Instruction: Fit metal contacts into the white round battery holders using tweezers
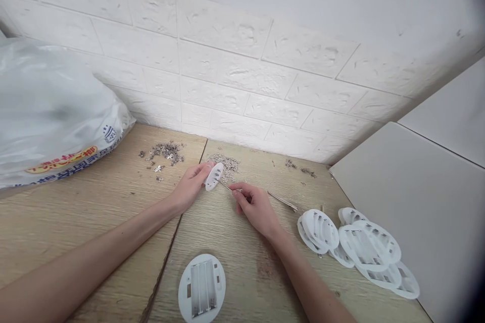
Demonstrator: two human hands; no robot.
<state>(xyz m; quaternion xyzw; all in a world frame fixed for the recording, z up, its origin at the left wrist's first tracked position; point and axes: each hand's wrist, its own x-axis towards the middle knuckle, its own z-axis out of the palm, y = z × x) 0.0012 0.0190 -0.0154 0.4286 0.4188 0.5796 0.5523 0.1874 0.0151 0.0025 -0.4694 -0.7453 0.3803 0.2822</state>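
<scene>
My left hand [194,184] grips a round white plastic piece [214,177] by its left edge, holding it tilted above the table. Small metal parts show on the face of that piece. In my right hand [254,204], pinched between the fingers, is a thin metal tool [226,186] whose tip points at the white piece; whether the two touch is hard to tell. Nearer to me lies a white oval battery holder [202,288] with long slots and metal contacts at its lower end.
Piles of small metal parts [168,153] lie towards the wall, one [226,166] just behind my hands. Several white holders [369,247] are heaped at the right, near a slender metal tool [282,201]. A big plastic bag [56,111] fills the left back.
</scene>
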